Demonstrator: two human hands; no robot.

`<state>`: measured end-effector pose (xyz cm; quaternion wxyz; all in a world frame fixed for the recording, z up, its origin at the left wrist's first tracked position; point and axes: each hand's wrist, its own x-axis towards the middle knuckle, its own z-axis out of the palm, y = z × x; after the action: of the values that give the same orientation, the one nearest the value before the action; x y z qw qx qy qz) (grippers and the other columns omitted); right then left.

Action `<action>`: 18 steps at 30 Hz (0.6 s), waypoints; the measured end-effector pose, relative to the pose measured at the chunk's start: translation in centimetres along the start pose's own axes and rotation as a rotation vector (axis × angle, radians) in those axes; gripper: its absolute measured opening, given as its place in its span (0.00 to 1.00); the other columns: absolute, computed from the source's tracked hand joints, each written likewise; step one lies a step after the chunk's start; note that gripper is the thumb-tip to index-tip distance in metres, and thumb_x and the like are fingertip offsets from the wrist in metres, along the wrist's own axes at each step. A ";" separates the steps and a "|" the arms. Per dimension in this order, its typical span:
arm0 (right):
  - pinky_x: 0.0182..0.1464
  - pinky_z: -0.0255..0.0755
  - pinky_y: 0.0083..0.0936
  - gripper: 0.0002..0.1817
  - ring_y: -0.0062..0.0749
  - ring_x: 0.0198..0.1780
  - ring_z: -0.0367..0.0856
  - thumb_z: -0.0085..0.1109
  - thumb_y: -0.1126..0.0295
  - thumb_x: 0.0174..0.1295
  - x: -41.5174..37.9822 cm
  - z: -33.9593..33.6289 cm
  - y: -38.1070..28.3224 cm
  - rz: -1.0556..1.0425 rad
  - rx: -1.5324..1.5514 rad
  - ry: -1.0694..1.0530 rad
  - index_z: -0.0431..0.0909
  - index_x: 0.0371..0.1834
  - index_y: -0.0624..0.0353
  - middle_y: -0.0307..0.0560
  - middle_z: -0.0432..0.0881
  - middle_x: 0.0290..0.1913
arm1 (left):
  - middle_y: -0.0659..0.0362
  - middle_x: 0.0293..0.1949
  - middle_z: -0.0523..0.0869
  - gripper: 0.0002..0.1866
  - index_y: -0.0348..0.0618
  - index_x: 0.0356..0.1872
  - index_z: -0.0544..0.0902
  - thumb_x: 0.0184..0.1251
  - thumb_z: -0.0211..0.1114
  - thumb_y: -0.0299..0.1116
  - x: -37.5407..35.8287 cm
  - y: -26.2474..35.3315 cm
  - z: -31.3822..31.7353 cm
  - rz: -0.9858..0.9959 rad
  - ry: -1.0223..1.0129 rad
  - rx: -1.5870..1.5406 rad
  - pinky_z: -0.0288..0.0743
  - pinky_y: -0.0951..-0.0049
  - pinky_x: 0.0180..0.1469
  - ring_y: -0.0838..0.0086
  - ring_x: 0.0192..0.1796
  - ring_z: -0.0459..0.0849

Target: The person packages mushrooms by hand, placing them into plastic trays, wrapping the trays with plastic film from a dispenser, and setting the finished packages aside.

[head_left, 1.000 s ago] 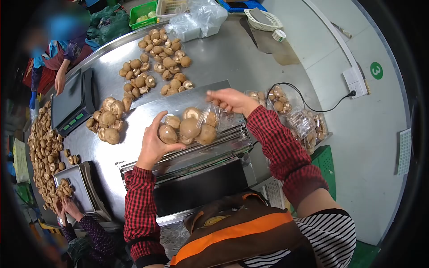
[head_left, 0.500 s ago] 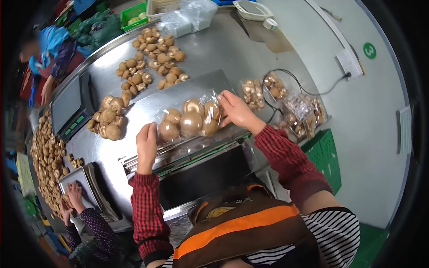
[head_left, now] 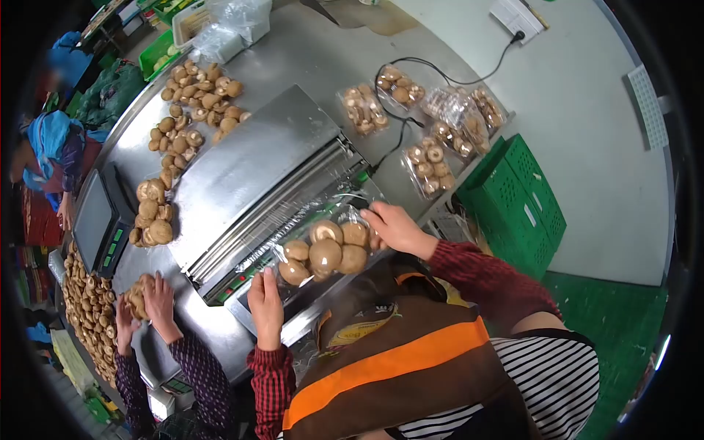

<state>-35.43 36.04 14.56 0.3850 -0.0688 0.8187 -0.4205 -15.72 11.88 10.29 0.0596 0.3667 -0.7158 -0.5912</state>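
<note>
A pack of brown mushrooms [head_left: 325, 255] under clear, shiny film is held between my two hands at chest level. My left hand [head_left: 265, 304] grips its left end, thumb along the edge. At the opposite end, the fingers of my right hand [head_left: 400, 231] pinch the film near the corner. Beneath and behind the pack is a film-wrapping machine [head_left: 257, 224] with long metal rollers and a stretch of clear film. The pack covers much of the machine's near part.
Several wrapped mushroom packs [head_left: 429, 170] lie at the right, beside a black cable [head_left: 411, 117] and green crates [head_left: 513, 202]. Loose mushroom piles [head_left: 176, 139] and a scale [head_left: 103, 220] stand left. A co-worker's hands [head_left: 158, 304] hold mushrooms nearby.
Both my hands have brought the pack nearer my body, off the rollers. My view has turned rightward. The co-worker's hands have come up from the lower-left scale with mushrooms.
</note>
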 end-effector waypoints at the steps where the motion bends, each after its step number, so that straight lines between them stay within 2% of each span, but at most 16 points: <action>1: 0.30 0.77 0.29 0.18 0.35 0.30 0.84 0.49 0.58 0.74 0.1 0.6 1.3 0.016 0.008 0.004 0.72 0.36 0.64 0.49 0.78 0.22 | 0.65 0.19 0.65 0.19 0.37 0.25 0.68 0.78 0.54 0.37 -0.2 1.0 0.8 0.129 0.032 0.048 0.56 0.73 0.25 0.81 0.25 0.59; 3: 0.30 0.71 0.40 0.15 0.52 0.29 0.80 0.54 0.61 0.71 0.1 1.6 4.5 -0.419 -0.250 0.432 0.72 0.34 0.64 0.58 0.77 0.25 | 0.57 0.18 0.68 0.17 0.36 0.26 0.69 0.77 0.56 0.34 -0.2 0.3 2.3 0.248 0.116 0.187 0.59 0.69 0.25 0.76 0.22 0.63; 4: 0.32 0.67 0.45 0.14 0.62 0.31 0.76 0.57 0.63 0.69 -1.0 1.6 5.1 -0.432 -0.158 0.459 0.72 0.34 0.64 0.62 0.76 0.27 | 0.48 0.18 0.72 0.16 0.35 0.26 0.69 0.75 0.58 0.32 -0.1 0.2 2.2 0.330 0.154 0.346 0.62 0.63 0.24 0.64 0.19 0.70; 5: 0.32 0.67 0.45 0.14 0.62 0.31 0.76 0.57 0.63 0.69 -1.6 1.3 6.4 -0.418 -0.154 0.463 0.72 0.34 0.64 0.62 0.76 0.27 | 0.44 0.20 0.76 0.16 0.36 0.25 0.71 0.72 0.61 0.32 0.2 0.3 1.8 0.393 0.191 0.514 0.66 0.58 0.23 0.52 0.19 0.75; 7: 0.31 0.68 0.43 0.14 0.60 0.30 0.77 0.57 0.64 0.69 -2.4 0.5 10.6 -0.322 -0.172 0.578 0.73 0.32 0.65 0.61 0.76 0.26 | 0.46 0.19 0.78 0.15 0.39 0.24 0.73 0.69 0.64 0.33 1.4 -1.8 1.9 0.521 0.173 0.765 0.70 0.56 0.23 0.51 0.21 0.78; 8: 0.31 0.69 0.43 0.14 0.60 0.30 0.77 0.57 0.64 0.69 -2.1 0.6 12.9 -0.262 -0.155 0.611 0.73 0.32 0.65 0.62 0.77 0.27 | 0.49 0.19 0.78 0.15 0.42 0.23 0.74 0.67 0.66 0.35 2.0 -2.6 2.9 0.668 0.172 0.859 0.72 0.57 0.23 0.54 0.20 0.79; 9: 0.31 0.69 0.43 0.14 0.60 0.30 0.77 0.57 0.64 0.69 -1.4 1.1 14.3 -0.259 -0.151 0.620 0.73 0.32 0.65 0.62 0.77 0.27 | 0.52 0.21 0.79 0.14 0.43 0.24 0.74 0.67 0.65 0.35 2.5 -2.5 4.4 0.726 0.174 0.881 0.74 0.58 0.26 0.56 0.24 0.81; 11: 0.31 0.69 0.43 0.14 0.59 0.29 0.77 0.55 0.64 0.70 -0.2 3.5 16.6 -0.262 -0.030 0.871 0.73 0.32 0.65 0.62 0.77 0.27 | 0.52 0.26 0.81 0.11 0.43 0.26 0.74 0.67 0.64 0.34 3.8 -2.2 7.7 0.794 0.135 0.814 0.75 0.57 0.31 0.56 0.30 0.82; 12: 0.32 0.69 0.44 0.15 0.58 0.29 0.77 0.51 0.63 0.72 0.6 5.2 18.0 -0.179 -0.016 0.874 0.73 0.34 0.65 0.64 0.76 0.28 | 0.51 0.27 0.81 0.09 0.42 0.27 0.74 0.66 0.64 0.31 3.6 -1.5 9.2 0.760 0.063 0.797 0.74 0.57 0.32 0.54 0.31 0.81; 13: 0.37 0.74 0.40 0.14 0.53 0.35 0.81 0.48 0.63 0.73 3.9 8.6 24.8 -0.132 0.465 0.786 0.77 0.40 0.63 0.61 0.81 0.33 | 0.49 0.28 0.80 0.08 0.41 0.28 0.73 0.64 0.63 0.28 3.3 -0.7 10.5 0.732 -0.010 0.776 0.73 0.56 0.33 0.53 0.33 0.81; 14: 0.41 0.76 0.37 0.12 0.51 0.38 0.82 0.48 0.65 0.73 2.7 9.3 24.0 -0.085 0.900 0.567 0.78 0.43 0.62 0.57 0.82 0.38 | 0.49 0.28 0.80 0.05 0.41 0.30 0.75 0.62 0.62 0.27 3.4 -0.6 11.5 0.768 -0.009 0.736 0.73 0.57 0.32 0.51 0.31 0.80; 15: 0.44 0.78 0.35 0.12 0.49 0.42 0.83 0.48 0.66 0.72 1.3 9.0 22.1 -0.050 1.312 0.313 0.79 0.46 0.60 0.53 0.84 0.44 | 0.52 0.31 0.83 0.02 0.40 0.34 0.77 0.66 0.60 0.26 3.6 -1.1 11.8 0.799 -0.023 0.641 0.73 0.61 0.31 0.57 0.30 0.82; 16: 0.53 0.75 0.30 0.13 0.37 0.48 0.80 0.54 0.67 0.69 -1.4 7.9 19.9 -0.199 1.301 0.039 0.77 0.52 0.60 0.47 0.82 0.50 | 0.54 0.33 0.84 0.02 0.40 0.37 0.78 0.69 0.58 0.27 3.1 -0.6 12.0 0.548 -0.179 0.305 0.75 0.64 0.32 0.61 0.31 0.83; 17: 0.62 0.71 0.26 0.18 0.26 0.55 0.78 0.60 0.69 0.66 -4.5 6.9 17.1 -0.340 1.274 -0.227 0.75 0.58 0.60 0.42 0.80 0.55 | 0.56 0.35 0.85 0.04 0.40 0.41 0.79 0.71 0.57 0.27 2.1 0.2 12.0 0.278 -0.341 -0.014 0.78 0.66 0.34 0.65 0.33 0.85; 18: 0.63 0.71 0.27 0.21 0.27 0.56 0.77 0.63 0.69 0.64 -6.0 5.9 14.5 -0.670 0.579 -0.139 0.74 0.60 0.60 0.42 0.79 0.56 | 0.67 0.33 0.82 0.03 0.39 0.39 0.79 0.71 0.61 0.27 0.7 1.3 12.1 0.007 -0.494 -0.518 0.74 0.84 0.38 0.86 0.36 0.77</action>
<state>-24.15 44.10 5.20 0.2850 -0.2477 0.5722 -0.7281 -23.08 21.20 7.65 -0.0222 0.1829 -0.5361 -0.8238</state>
